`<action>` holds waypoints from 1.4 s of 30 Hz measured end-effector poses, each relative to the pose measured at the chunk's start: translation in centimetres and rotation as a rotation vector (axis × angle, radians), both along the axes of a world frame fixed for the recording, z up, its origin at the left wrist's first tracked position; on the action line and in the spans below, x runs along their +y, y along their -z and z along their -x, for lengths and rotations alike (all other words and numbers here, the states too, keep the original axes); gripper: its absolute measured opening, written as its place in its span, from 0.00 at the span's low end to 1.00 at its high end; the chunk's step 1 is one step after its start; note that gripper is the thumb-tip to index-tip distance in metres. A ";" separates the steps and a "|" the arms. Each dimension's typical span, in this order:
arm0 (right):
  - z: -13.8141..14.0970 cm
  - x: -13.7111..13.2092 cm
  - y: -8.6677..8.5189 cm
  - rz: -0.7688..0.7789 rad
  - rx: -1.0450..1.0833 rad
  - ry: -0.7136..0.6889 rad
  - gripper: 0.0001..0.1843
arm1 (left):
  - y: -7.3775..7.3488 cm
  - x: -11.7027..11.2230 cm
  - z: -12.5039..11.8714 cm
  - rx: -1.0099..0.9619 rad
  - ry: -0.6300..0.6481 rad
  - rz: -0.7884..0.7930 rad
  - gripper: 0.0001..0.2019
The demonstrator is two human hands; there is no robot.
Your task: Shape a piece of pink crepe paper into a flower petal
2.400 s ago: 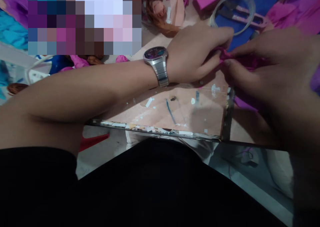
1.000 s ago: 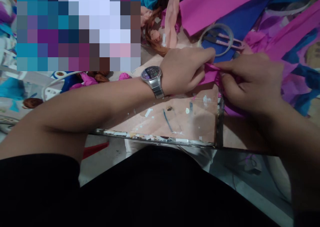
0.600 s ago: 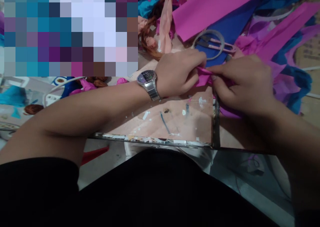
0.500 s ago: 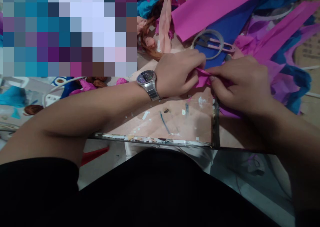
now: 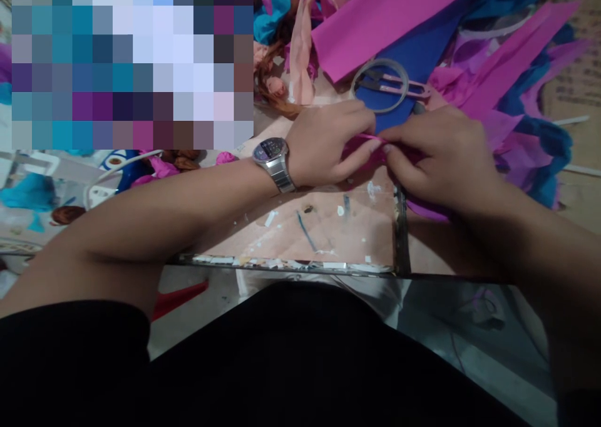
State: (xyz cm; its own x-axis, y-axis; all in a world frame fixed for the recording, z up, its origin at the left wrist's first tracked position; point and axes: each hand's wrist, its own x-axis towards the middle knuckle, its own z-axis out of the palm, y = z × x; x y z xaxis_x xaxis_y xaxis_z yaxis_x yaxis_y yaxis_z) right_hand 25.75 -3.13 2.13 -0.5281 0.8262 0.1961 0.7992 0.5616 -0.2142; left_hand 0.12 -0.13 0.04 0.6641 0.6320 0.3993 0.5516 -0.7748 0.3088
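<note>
My left hand [image 5: 328, 142], with a metal-band watch [image 5: 271, 151] on its wrist, is closed on a piece of bright pink crepe paper [image 5: 374, 159]. Thumb and forefinger of my right hand [image 5: 444, 158] pinch the same paper right beside the left fingers. The two hands almost touch above the table, and much of the paper is hidden behind them. Just beyond the fingers lies a nearly used-up roll of clear tape [image 5: 406, 79]. A small cutting tool with a pink handle [image 5: 419, 87] shows through and beside the ring.
A wide pink paper sheet [image 5: 370, 23] and a blue sheet [image 5: 425, 54] lie at the back. Purple, pink and teal crepe paper [image 5: 526, 145] is heaped at the right. Brown and peach paper pieces [image 5: 277, 86] lie behind my left hand. The table's front edge [image 5: 300, 265] is chipped.
My left thumb has shifted toward the right fingertips, and less of the pink paper shows between the hands. The whole view has shifted slightly. Both hands keep their hold.
</note>
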 end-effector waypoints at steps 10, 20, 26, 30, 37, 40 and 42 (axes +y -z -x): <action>0.6 -0.7 -0.9 0.055 -0.032 0.073 0.23 | 0.2 0.3 -0.1 0.007 0.011 0.008 0.19; -0.2 0.4 0.9 -0.144 0.105 -0.168 0.15 | 0.4 0.3 -0.1 -0.067 0.042 -0.007 0.25; -0.1 0.3 0.9 -0.080 0.100 -0.224 0.15 | 0.5 0.5 -0.1 -0.077 0.055 -0.002 0.27; -0.1 -0.1 0.5 -0.007 0.097 -0.218 0.16 | 0.9 0.7 -0.1 -0.065 0.054 -0.012 0.28; -0.1 -0.1 0.7 -0.037 0.069 -0.154 0.18 | 0.7 0.5 0.0 -0.074 0.096 -0.028 0.26; -0.1 -0.2 0.6 -0.029 0.090 -0.129 0.17 | 0.6 0.3 -0.1 -0.104 0.102 -0.057 0.21; -0.1 -0.1 0.7 -0.024 0.099 -0.129 0.16 | 0.6 0.2 -0.1 -0.116 0.109 -0.057 0.19</action>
